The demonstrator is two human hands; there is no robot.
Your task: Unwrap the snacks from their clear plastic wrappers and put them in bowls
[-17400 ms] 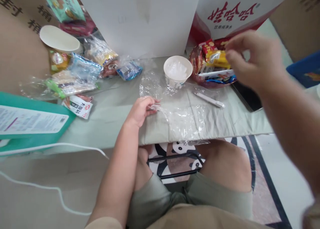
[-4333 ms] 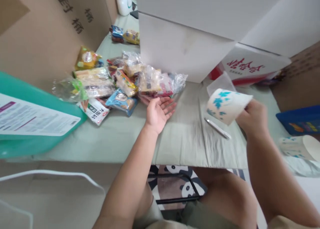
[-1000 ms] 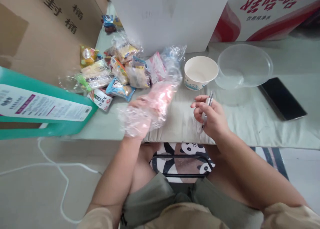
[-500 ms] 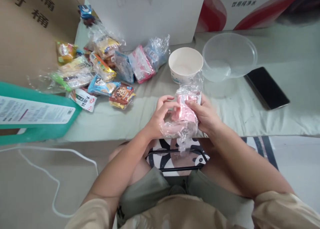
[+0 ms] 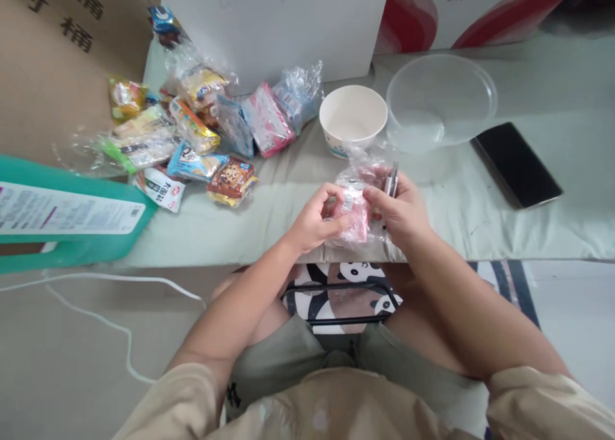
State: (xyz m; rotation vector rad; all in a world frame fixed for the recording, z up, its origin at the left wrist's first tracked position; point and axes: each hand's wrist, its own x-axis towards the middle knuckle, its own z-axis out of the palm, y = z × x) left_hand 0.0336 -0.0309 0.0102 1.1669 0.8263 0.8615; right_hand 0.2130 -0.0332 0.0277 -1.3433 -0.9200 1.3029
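Observation:
Both hands meet over the near edge of the pale green table (image 5: 480,216). My left hand (image 5: 313,219) is closed, pinching a pink snack packet in clear plastic wrap (image 5: 354,211) from the left. My right hand (image 5: 400,209) is closed on the same packet from the right, and a slim white and grey tool (image 5: 391,182) sticks up between its fingers. Just behind the hands stands a white paper bowl (image 5: 353,116), with nothing visible inside.
A clear plastic bowl (image 5: 441,100) sits right of the paper bowl, a black phone (image 5: 516,164) further right. Several wrapped snacks (image 5: 202,132) lie piled at back left. A teal box (image 5: 62,216) lies at left, white and cardboard boxes behind.
The pink packet has come from my left hand alone to both hands, which now hold it lower and closer to the table edge. The view has tilted slightly.

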